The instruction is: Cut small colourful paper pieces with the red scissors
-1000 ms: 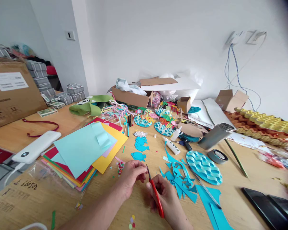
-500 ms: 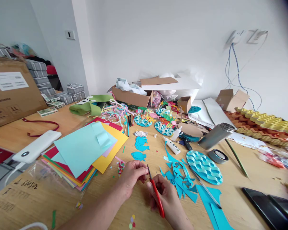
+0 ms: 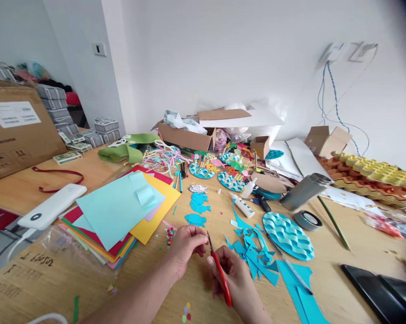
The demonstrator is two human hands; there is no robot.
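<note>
1. Far left on the pale wooden counter [image 3: 155,294], here's a white, rounded power bank [image 3: 52,208], a white cable plugged into its near end.
2. Next along, a fanned stack of coloured paper sheets [image 3: 108,216], pale blue on top, yellow poking out at the right.
3. Red and white paper dots [image 3: 170,236] lie scattered just beside the left hand [image 3: 186,248]. That hand's grip is pinched, thumb meeting fingers; whether a scrap sits between them, I cannot tell.
4. Straight beyond it, flat on the counter, blue paper fish [image 3: 195,220] with dark drawn lines, the nearest one well clear of the fingers.
5. And the red-handled metal scissors [image 3: 223,279]! They slant up between the hands, tip right beside the left fingertips; contact there is too small to judge.
6. The right hand [image 3: 235,272] has its grip closed around those red handles, fingers curled under.
7. Over to the right, a tangle of blue paper offcuts [image 3: 253,252], then an oval blue board with pale wavy strips [image 3: 288,236].
8. Beyond that oval, a grey metal flask [image 3: 304,192] leans rightward, with a dark tape roll [image 3: 308,220] near its base.
</note>
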